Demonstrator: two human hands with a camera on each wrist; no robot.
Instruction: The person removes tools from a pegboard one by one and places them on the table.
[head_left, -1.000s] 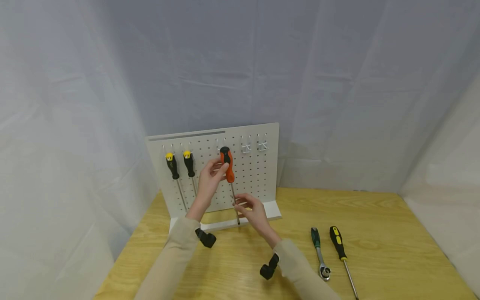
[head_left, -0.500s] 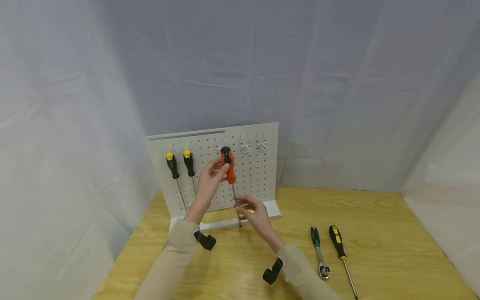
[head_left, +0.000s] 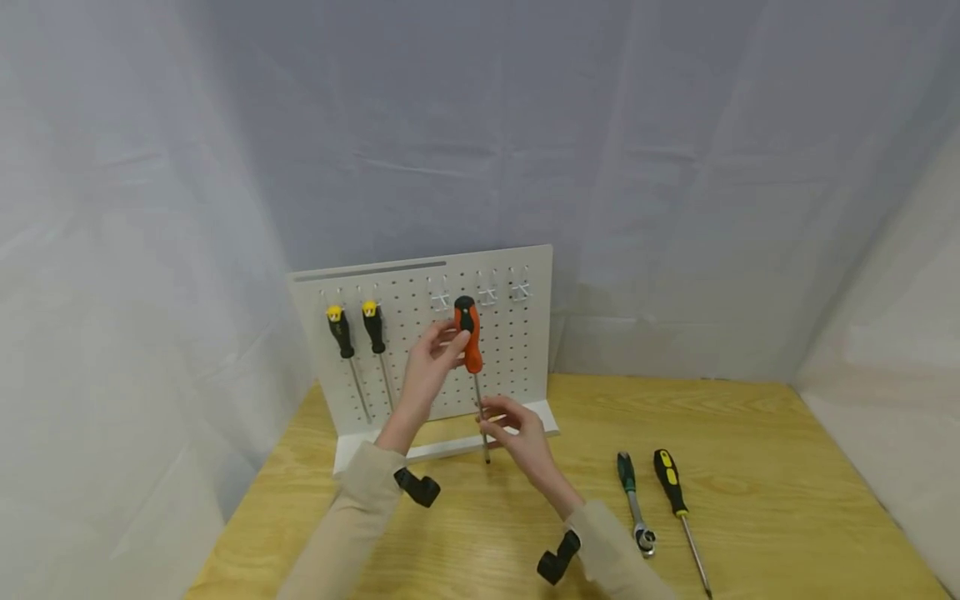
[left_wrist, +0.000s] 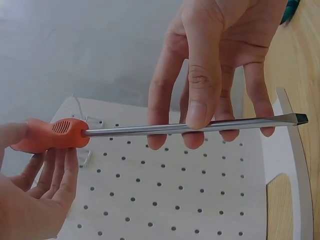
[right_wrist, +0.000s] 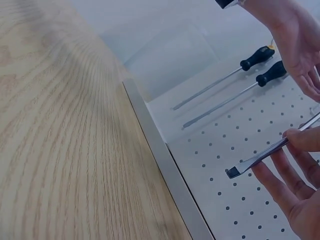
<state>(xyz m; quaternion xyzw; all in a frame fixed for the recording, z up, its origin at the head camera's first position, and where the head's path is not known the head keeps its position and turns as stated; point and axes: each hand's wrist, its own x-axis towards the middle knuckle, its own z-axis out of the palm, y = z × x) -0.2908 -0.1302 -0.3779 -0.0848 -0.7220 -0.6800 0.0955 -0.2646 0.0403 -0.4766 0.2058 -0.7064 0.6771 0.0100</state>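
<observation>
Screwdriver handling is set against the white pegboard point(head_left: 517, 350), which stands upright at the back of the wooden table point(head_left: 750, 467). The orange-handled screwdriver point(head_left: 471, 342) is held upright in front of the board, off any hook, and compared with half a second ago it has been shifted a little to the right and slightly lower, away from the empty hook point(head_left: 439, 297) it stood before. From this a repositioning is judged to be under way, with the hanging not yet done. The handle is gripped by the left hand point(head_left: 433, 367), fingers curled round it. The steel shaft is pinched between thumb and fingers of the right hand point(head_left: 517, 429), near the flat tip. Two yellow-capped screwdrivers point(head_left: 352, 333) are hung at the board's left. A ratchet wrench point(head_left: 633, 504) and a yellow-and-black screwdriver point(head_left: 675, 500) are left lying on the table, well apart to the right.
</observation>
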